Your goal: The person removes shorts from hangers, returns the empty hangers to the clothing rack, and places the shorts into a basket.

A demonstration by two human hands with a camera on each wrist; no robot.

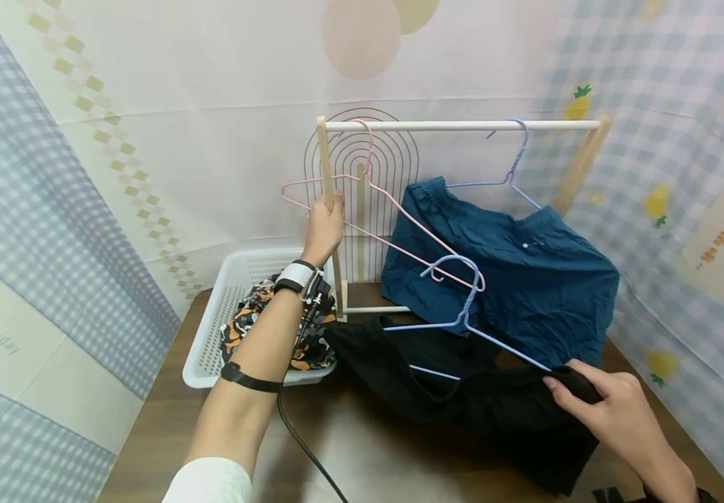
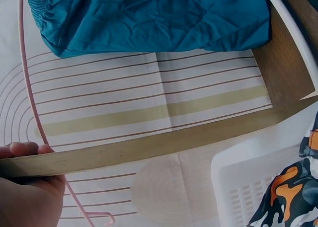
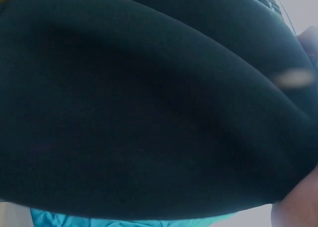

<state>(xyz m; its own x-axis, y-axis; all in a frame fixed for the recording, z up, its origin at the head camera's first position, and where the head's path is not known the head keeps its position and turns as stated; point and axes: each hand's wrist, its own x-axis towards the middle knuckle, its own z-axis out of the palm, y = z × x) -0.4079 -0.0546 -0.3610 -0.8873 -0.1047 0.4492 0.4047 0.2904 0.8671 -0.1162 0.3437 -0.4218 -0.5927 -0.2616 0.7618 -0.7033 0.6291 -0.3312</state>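
My left hand [image 1: 326,227] grips the left wooden post [image 1: 326,161] of a small clothes rack, fingers wrapped round it in the left wrist view. Beside that hand a pink hanger [image 1: 393,199] hangs bare from the white rail [image 1: 462,126]. My right hand [image 1: 613,405] pinches the waistband corner of black shorts [image 1: 462,412] together with the end of a blue hanger [image 1: 507,346] set inside the waist. That hanger's hook points up, below the rail and in front of the blue shorts [image 1: 500,265]. Black cloth [image 3: 149,113] fills most of the right wrist view.
Blue shorts hang from another blue hanger [image 1: 516,161] at the rack's right. A white basket [image 1: 211,335] with patterned cloth [image 1: 249,314] stands left of the rack on the brown table [image 1: 161,419]. A black cable [image 1: 305,447] trails from my left wrist. Patterned curtains [image 1: 242,70] surround the table.
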